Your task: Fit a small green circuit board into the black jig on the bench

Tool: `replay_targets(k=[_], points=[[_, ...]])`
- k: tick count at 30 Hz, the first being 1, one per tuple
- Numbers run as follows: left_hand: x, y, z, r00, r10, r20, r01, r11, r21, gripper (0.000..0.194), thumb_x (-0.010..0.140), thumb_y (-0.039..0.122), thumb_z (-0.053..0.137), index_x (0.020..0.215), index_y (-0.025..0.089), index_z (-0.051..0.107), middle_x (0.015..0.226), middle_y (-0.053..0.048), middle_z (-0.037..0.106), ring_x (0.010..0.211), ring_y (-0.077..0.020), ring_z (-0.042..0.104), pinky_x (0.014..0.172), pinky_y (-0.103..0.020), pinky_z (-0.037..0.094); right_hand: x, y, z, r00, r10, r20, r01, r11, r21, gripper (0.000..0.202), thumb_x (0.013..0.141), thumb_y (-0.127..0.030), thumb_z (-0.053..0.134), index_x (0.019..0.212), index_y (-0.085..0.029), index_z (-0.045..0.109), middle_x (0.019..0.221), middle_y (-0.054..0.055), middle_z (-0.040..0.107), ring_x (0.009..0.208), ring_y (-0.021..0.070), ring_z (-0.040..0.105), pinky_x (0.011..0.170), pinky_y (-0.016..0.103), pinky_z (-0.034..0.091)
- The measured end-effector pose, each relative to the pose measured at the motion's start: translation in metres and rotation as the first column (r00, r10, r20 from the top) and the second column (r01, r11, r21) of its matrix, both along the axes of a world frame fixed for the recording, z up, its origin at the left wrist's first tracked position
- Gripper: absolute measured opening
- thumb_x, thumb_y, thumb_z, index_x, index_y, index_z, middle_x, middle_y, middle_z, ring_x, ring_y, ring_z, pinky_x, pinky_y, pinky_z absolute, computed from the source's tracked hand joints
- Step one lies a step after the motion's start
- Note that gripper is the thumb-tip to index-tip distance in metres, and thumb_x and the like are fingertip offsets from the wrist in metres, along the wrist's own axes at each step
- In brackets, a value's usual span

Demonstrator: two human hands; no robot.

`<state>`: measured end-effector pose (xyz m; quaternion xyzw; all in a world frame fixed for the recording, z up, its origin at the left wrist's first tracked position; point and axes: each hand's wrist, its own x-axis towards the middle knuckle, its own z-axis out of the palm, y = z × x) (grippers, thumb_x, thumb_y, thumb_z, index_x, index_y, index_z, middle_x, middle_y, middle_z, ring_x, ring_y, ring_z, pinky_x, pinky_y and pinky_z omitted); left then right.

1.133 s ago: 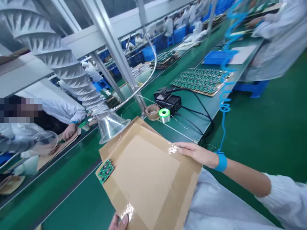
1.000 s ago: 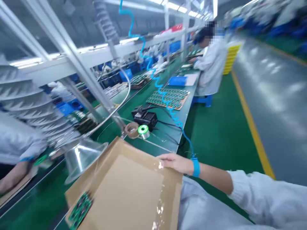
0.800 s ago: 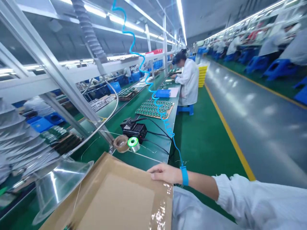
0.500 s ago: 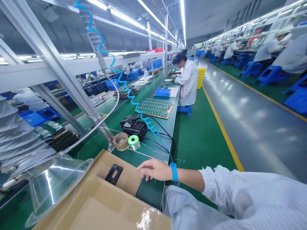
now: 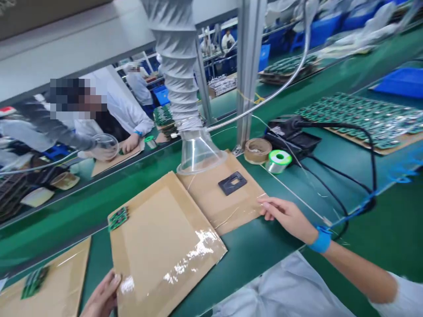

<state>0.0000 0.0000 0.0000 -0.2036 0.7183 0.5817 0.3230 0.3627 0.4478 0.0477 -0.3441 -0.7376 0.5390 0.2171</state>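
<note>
A taped cardboard sheet [image 5: 158,246] lies flat on the green bench in front of me. My left hand [image 5: 102,297] grips its near left corner. A small green circuit board [image 5: 118,218] sits at its far left corner. Just behind lies a smaller cardboard sheet [image 5: 211,196] with a black rectangular frame [image 5: 232,182] on it. My right hand [image 5: 286,215], with a blue wrist strap [image 5: 322,240], rests its spread fingertips at this sheet's right corner and holds nothing.
A clear fume funnel [image 5: 198,152] hangs over the smaller sheet. Behind it are a tape roll [image 5: 257,150], a solder spool [image 5: 278,160], a black soldering station [image 5: 292,134] with cables and a panel of green boards [image 5: 363,116]. Another cardboard [image 5: 59,281] lies left. A person works opposite.
My view swung up along the aisle and back down to the bench. The big cardboard sheet slid left and now lies flat; my right hand let go of it and reached the smaller sheet.
</note>
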Motion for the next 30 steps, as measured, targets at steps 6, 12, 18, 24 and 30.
replay_targets(k=[6, 12, 18, 24, 30], points=[[-0.037, 0.004, 0.017, 0.995, -0.096, -0.003, 0.096, 0.992, 0.087, 0.067, 0.064, 0.021, 0.091, 0.126, 0.022, 0.065, 0.122, -0.01, 0.076, 0.121, -0.0344, 0.07, 0.101, -0.043, 0.06, 0.008, -0.009, -0.006, 0.998, -0.005, 0.07, 0.002, 0.999, 0.042, 0.07, 0.088, -0.08, 0.057, 0.108, -0.016, 0.076, 0.079, 0.01, 0.075, 0.064, 0.0199, 0.067, 0.064, 0.036, 0.059], [-0.047, -0.049, 0.029, 0.997, 0.069, -0.024, -0.071, 0.993, -0.096, 0.052, 0.06, 0.027, 0.088, 0.109, 0.021, 0.073, 0.123, -0.009, 0.076, 0.144, -0.0371, 0.051, 0.117, -0.044, 0.049, 0.009, -0.009, -0.01, 0.996, 0.026, 0.087, -0.032, 0.997, 0.073, 0.068, 0.091, -0.079, 0.055, 0.11, -0.018, 0.077, 0.08, 0.009, 0.075, 0.064, 0.0203, 0.067, 0.065, 0.037, 0.059], [-0.059, -0.064, 0.028, 0.998, 0.056, -0.008, -0.056, 0.993, -0.107, 0.054, 0.065, 0.022, 0.086, 0.116, 0.016, 0.072, 0.126, -0.013, 0.074, 0.143, -0.0362, 0.053, 0.115, -0.04, 0.05, 0.009, -0.008, -0.011, 0.995, 0.025, 0.093, -0.032, 0.996, 0.079, 0.07, 0.089, -0.081, 0.056, 0.11, -0.018, 0.078, 0.08, 0.01, 0.074, 0.063, 0.021, 0.067, 0.063, 0.037, 0.059], [-0.095, -0.049, 0.01, 0.967, -0.224, -0.118, 0.185, 0.943, -0.276, 0.045, 0.073, 0.039, 0.083, 0.111, 0.02, 0.071, 0.137, -0.012, 0.069, 0.138, -0.0321, 0.059, 0.117, -0.045, 0.048, 0.011, -0.01, -0.007, 0.992, 0.015, 0.129, -0.026, 0.996, 0.089, 0.069, 0.089, -0.08, 0.056, 0.109, -0.019, 0.078, 0.08, 0.009, 0.075, 0.065, 0.0215, 0.068, 0.065, 0.036, 0.06], [-0.113, -0.023, 0.013, 0.729, -0.653, -0.204, 0.274, 0.552, -0.787, 0.035, 0.078, 0.044, 0.065, 0.099, 0.017, 0.074, 0.102, -0.015, 0.079, 0.112, -0.0422, 0.071, 0.098, -0.054, 0.058, 0.014, -0.008, -0.009, 0.987, -0.016, 0.162, 0.003, 0.997, 0.08, 0.069, 0.086, -0.082, 0.057, 0.108, -0.02, 0.079, 0.081, 0.01, 0.076, 0.065, 0.0233, 0.068, 0.068, 0.039, 0.061]])
